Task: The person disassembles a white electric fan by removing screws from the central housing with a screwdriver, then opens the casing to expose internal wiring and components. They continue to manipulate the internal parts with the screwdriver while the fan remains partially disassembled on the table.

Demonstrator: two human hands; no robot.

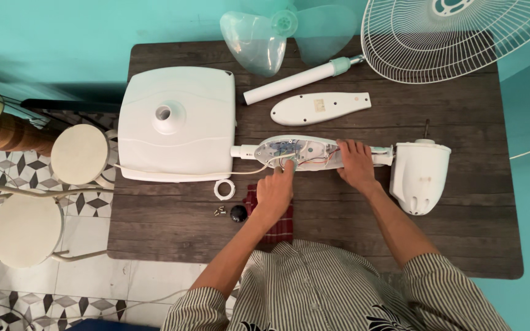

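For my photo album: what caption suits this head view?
Two hands, left and right, on an opened fan control housing among fan parts on a wooden table.

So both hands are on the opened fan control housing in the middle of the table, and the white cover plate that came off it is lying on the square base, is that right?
Not quite. Both the left hand and the right hand are on the opened control housing, but the white cover plate lies on the bare wooden table, beside the white tube, not on the square base. The head view shows it.
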